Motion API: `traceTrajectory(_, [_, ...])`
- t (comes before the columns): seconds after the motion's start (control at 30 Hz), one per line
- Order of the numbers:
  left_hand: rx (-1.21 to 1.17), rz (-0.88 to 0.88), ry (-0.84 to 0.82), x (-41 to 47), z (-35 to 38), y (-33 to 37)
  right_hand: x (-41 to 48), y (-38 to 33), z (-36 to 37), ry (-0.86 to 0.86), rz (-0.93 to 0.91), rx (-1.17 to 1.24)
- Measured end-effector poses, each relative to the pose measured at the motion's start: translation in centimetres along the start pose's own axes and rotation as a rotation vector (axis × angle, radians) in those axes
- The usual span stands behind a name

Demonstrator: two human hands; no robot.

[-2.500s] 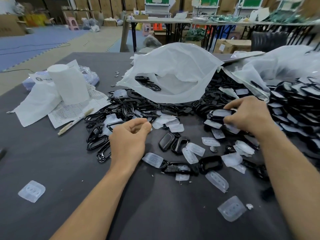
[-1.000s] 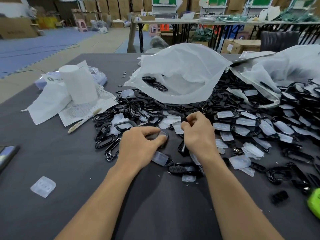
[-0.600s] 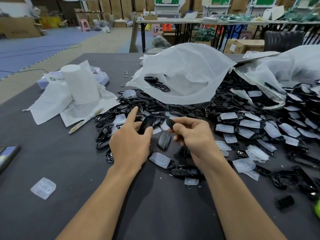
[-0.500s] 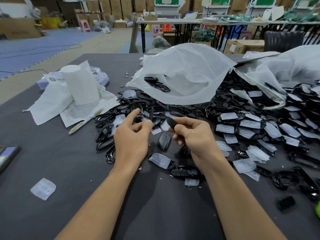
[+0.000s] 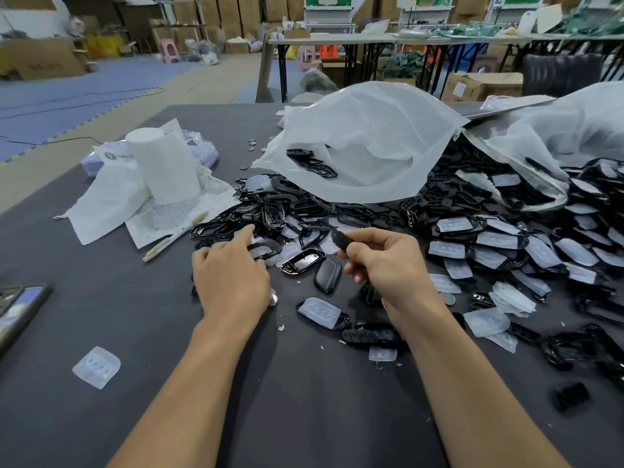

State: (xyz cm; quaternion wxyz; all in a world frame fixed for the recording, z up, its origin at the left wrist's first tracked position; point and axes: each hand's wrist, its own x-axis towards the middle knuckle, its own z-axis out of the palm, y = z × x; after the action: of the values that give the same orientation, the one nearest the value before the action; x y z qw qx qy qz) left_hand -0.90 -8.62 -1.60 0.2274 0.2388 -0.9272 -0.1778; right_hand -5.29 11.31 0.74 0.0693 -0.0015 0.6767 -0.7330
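On the head camera, my right hand (image 5: 388, 268) pinches a small black piece (image 5: 339, 239) between thumb and forefinger, above the table (image 5: 304, 417). My left hand (image 5: 231, 278), fingers loosely extended, touches a black frame (image 5: 270, 246) at the edge of the pile (image 5: 304, 211).

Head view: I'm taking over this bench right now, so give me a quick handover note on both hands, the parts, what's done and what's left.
Right hand grip: pinches a small black plastic piece, held up.
Left hand grip: fingers on a black oval plastic frame; whether it holds it is hidden.
Between them: a glossy black shell and a matte black shell, lying loose.
Done: many black shells topped with translucent pads lie at the right.
Left: the pinched piece is not yet fitted; a heap of bare black frames lies behind.
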Motion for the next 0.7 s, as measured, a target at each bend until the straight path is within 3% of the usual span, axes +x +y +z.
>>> traceTrajectory(0.2, [-0.209, -0.039, 0.213, -0.5, -0.3, 0.8, -0.6, -0.3, 0.3, -0.012, -0.006, 0.044])
traceTrajectory(0.37, [-0.339, -0.073, 0.21, -1.1, -0.4, 1.8, -0.7, -0.6, 0.3, -0.025, -0.003, 0.068])
traceTrajectory(0.47, [-0.634, -0.077, 0.133, -1.4, -0.1, 2.7, -0.6, -0.5, 0.3, -0.02, 0.006, 0.067])
traceTrajectory(0.6, [-1.066, -0.123, -0.094, -2.1, 0.8, 4.2, -0.5, -0.2, 0.5, 0.007, -0.015, 0.042])
traceTrajectory(0.7, [-1.207, -0.144, -0.174, -2.2, 1.3, 4.6, -0.4, -0.1, 0.7, 0.004, -0.033, 0.054])
